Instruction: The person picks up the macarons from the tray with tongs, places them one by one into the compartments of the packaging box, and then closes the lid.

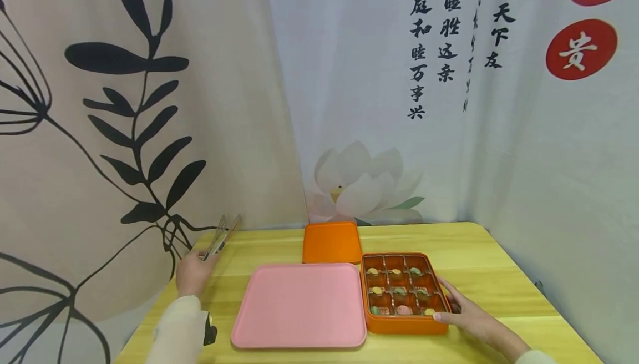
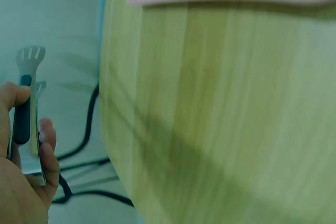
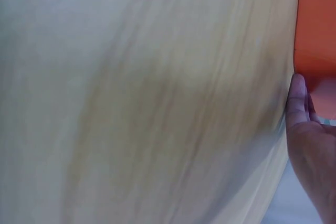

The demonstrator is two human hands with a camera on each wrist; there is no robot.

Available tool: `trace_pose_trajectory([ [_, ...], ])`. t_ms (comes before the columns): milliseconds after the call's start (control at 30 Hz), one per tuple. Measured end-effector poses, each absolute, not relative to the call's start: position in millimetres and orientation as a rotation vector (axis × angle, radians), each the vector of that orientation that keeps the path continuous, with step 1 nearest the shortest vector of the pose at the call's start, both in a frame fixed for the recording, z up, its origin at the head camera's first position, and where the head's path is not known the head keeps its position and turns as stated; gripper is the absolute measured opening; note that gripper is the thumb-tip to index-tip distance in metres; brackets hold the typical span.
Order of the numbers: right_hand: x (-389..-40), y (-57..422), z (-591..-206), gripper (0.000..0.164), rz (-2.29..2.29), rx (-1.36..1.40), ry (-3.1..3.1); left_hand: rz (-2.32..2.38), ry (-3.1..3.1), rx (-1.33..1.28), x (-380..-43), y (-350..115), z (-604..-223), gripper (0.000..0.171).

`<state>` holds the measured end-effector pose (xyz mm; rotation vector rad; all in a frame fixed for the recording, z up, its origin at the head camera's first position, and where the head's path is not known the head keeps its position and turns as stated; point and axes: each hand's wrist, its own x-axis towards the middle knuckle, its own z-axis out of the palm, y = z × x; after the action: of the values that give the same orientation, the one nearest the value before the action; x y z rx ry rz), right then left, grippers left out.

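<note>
The left hand point(image 1: 193, 273) has its grip closed around a pair of tongs point(image 1: 222, 236), fingers and thumb curled on the handles; the forked tips point(image 2: 30, 59) point away, toward 1 o'clock, and the two arms lie almost together. The tongs are lifted over the tabletop point(image 1: 499, 275) at its left edge, near 9 o'clock, and they carry nothing.

The right hand point(image 1: 464, 311) rests with straight fingers against the right wall of the orange box point(image 1: 405, 325); its grip is loose and holds nothing, it only touches. The box sits at about 3 o'clock from the pink tray point(image 1: 299, 306), just beside it. It is divided into nine compartments in three rows, and each seems to hold one small sweet point(image 1: 403, 309) in yellow, green or pink; the exact kind is too small to tell. The pink tray has nothing on it. The orange lid point(image 1: 331, 242) lies flat at 12 o'clock from the tray.

I think the risk is this: the sweets are small and look soft, so tongs pressed too hard could crush one, and too light a pinch could drop it between box and tray. The compartment walls are narrow, so the tips may catch on them and shift the box if the right hand does not steady it.
</note>
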<state>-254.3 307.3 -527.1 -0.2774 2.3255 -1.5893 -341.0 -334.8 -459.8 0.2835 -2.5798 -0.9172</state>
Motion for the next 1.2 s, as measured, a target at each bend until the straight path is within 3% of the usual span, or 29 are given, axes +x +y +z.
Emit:
trace_pose_trajectory([
  [500,-251,306,-530,0.087,-1.572,-0.249,2.329,-1.001,-2.482,0.54,-315,-377,-496,0.049],
  [900,-251,305,-526,0.088,-1.594,-0.242,2.315,-1.045,-2.423,0.82,-310,-382,-506,0.044],
  [1200,-251,302,-525,0.088,-1.58,-0.244,2.323,-1.046,-2.346,0.878,-308,-383,-524,0.044],
])
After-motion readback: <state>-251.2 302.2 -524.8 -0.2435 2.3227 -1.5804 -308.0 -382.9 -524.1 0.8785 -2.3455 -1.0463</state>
